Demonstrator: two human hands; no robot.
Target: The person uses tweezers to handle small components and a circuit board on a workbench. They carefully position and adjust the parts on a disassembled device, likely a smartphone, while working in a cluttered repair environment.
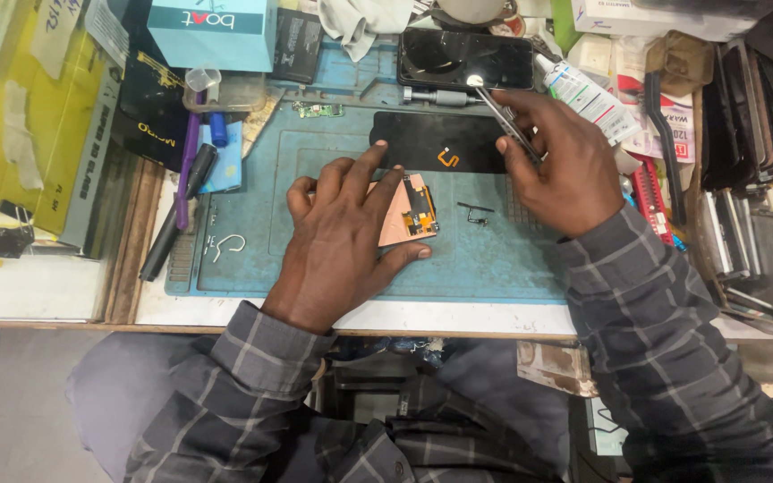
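My left hand [337, 237] lies flat on an opened phone with a pink-copper back [407, 213], fingers spread, pressing it onto the blue work mat [252, 241]. My right hand [561, 165] holds metal tweezers [496, 112], their tips pointing up-left over the mat's far edge. A black phone screen panel [436, 141] lies just beyond the opened phone, under the tweezers. A small black flex part [474, 212] rests on the mat between my hands.
Another dark phone [464, 58] lies at the back. A white glue tube [583, 94] is beside my right hand. Pens and tools [185, 192] line the mat's left edge. Boxes stand left and back; stacked screens fill the right [753, 233].
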